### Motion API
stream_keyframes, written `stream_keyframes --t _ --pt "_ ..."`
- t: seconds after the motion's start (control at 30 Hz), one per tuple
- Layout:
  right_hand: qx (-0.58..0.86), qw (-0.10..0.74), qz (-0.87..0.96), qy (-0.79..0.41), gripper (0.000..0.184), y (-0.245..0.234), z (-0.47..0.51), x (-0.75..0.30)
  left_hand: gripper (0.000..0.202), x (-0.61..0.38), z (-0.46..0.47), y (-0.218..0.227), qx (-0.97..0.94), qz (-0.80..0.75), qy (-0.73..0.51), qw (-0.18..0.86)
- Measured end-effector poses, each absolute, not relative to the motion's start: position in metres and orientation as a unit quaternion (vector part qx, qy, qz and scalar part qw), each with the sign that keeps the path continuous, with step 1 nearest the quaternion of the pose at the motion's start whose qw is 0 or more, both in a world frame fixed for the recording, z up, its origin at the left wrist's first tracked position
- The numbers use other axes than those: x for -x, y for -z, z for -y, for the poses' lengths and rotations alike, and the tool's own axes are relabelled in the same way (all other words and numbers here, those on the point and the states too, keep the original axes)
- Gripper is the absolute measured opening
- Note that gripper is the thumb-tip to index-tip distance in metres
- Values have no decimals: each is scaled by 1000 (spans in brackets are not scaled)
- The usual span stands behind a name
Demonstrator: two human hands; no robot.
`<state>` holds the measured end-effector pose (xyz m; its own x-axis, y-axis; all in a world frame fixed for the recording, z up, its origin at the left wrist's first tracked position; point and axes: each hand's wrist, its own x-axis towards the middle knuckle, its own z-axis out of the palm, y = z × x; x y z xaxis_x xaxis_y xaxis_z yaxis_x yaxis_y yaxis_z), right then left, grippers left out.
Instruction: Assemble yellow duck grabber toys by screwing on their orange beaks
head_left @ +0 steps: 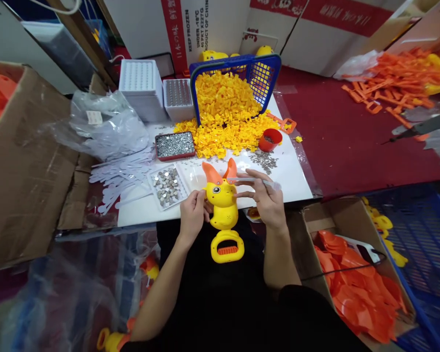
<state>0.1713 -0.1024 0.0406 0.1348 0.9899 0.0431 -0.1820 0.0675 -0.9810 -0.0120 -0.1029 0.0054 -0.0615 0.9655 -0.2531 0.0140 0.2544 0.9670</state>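
Note:
A yellow duck-shaped toy [224, 208] with a round eye, two orange flaps [212, 173] at its top and a looped yellow handle [227, 247] is upright in front of me at the table's near edge. My left hand [194, 215] is closed on its left side, fingers pinched near the head. Between the fingers of my right hand [266, 203] lies a thin whitish plastic stick [253, 182], its far tip close to the base of the right flap. Whether the tip touches the toy, I cannot tell.
On the white tabletop [293, 181] are yellow plastic parts [223, 137] spilling from a blue basket [275, 63], a tray of screws [175, 145], a tray of silvery discs [167, 187], a red cup [270, 140] and white strips [121, 178]. A carton [315, 212] of orange pieces stands right.

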Motion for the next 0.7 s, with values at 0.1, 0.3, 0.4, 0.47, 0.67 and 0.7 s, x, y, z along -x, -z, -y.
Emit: stream_keyframes --t 0.1,0.3,0.4,0.47,0.67,0.7 --pt "477 560 484 -473 25 -47 107 -174 49 12 104 -4 -419 -580 -447 537" --pt "520 525 619 -268 8 -47 111 -168 47 10 106 -3 -407 -581 -457 536" --pt "499 493 693 -166 15 -46 110 -166 47 10 106 -4 -402 -580 -459 540" --pt "480 486 720 -123 21 -44 109 -167 47 11 106 -4 -398 -578 -459 545" --pt "435 435 777 -133 39 -43 107 -169 46 9 104 0 -377 -576 -452 567" --pt "425 425 788 -136 40 -45 107 -169 46 9 104 0 -372 -577 -450 571"
